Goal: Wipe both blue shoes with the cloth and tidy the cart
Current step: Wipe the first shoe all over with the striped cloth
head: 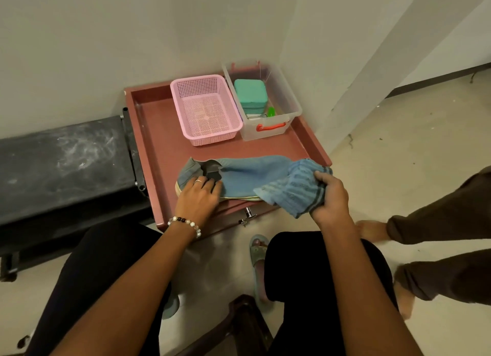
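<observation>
1. Head view, centre of the frame: a reddish-brown cart (pixel 159 132) with a raised rim stands in a room corner, and its tray is the surface that carries everything else.
2. A blue shoe (pixel 247 175) lies on its side along the lower edge of that surface, heel toward the left of the frame and toe toward the right, with its pale sole facing the lower edge.
3. The left hand (pixel 198 199) rests on the heel end of the shoe, its fingers (pixel 210 185) spread and fairly straight, pressing down over the shoe's opening without curling round it. A ring shows on one finger and a beaded bracelet (pixel 186 222) circles the wrist.
4. The right hand (pixel 330 196), at centre right, has its fingers clenched round a bunched blue ribbed cloth (pixel 295 188) with a dark stripe. The cloth drapes over the toe end of the shoe and touches it.
5. In the upper centre, at the back of the surface, a pink mesh basket (pixel 206 108) sits just beside a clear plastic box (pixel 287 100) with a red handle. A teal container (pixel 250 94) stands inside the box, with a small green item beside it.
6. Only one blue shoe can be made out.
7. At left, a dark bench (pixel 61 164) touches the cart's side.
8. At right, another person's legs in brown trousers (pixel 438 217) stand on the floor.
</observation>
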The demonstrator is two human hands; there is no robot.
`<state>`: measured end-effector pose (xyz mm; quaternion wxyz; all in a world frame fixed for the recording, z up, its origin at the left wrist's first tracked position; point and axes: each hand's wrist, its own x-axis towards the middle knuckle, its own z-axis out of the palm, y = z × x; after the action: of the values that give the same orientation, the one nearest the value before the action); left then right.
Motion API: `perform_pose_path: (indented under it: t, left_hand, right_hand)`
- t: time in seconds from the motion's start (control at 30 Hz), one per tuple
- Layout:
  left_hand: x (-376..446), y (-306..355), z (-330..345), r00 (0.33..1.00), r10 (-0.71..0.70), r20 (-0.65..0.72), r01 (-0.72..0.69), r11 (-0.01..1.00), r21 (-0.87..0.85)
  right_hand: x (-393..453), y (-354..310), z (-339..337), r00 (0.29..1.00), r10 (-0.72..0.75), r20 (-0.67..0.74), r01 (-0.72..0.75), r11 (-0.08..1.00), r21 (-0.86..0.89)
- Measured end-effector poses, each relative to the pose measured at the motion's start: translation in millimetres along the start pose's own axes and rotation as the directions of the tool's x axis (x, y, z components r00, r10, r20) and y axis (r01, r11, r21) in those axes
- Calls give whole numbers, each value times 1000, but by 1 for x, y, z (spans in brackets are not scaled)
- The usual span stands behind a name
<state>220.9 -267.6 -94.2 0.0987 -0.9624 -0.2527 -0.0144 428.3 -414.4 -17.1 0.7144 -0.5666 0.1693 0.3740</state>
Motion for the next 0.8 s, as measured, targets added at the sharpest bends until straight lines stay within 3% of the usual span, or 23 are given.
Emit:
perform_pose_path:
  t: [0.1,0.2,0.27,0.33,0.4,0.47,0.53,0.6,0.63,0.67,0.8]
  left_hand:
    - [5,-4,-5,996,24,91,-24,1000,2]
    - [6,-7,-19,987,-10,163,25,996,-91]
    - [6,-8,-30,979,-53,199,96,973,-212]
    - [4,-13,-38,967,-120,223,191,923,-333]
    - [2,-20,-46,961,-167,222,253,859,-445]
    - [0,-25,-47,959,-192,211,277,799,-533]
    - [-2,-29,-44,949,-225,221,315,715,-624]
    - [-4,-30,-40,951,-222,214,308,681,-665]
    - [-5,-30,-38,960,-196,200,280,693,-664]
    - [-6,-31,-38,971,-161,177,238,726,-645]
    - [-14,-36,-42,974,-23,223,133,860,-493]
  right_hand:
    - [4,1,-5,996,82,36,-83,996,36]
    - [0,-3,-3,1000,28,-3,-28,1000,14]
    - [-5,-6,3,990,-132,-52,132,991,4]
    - [-9,-6,10,925,-377,-55,370,923,-103]
    - [-10,-3,17,811,-584,41,572,774,-271]
    - [-6,7,22,698,-684,212,684,548,-482]
    - [-4,27,30,592,-659,463,765,278,-582]
    - [5,55,35,466,-551,692,806,-58,-589]
    - [10,67,36,442,-508,739,764,-218,-607]
    - [19,76,35,452,-495,742,706,-310,-637]
    - [35,87,34,528,-518,673,646,-270,-714]
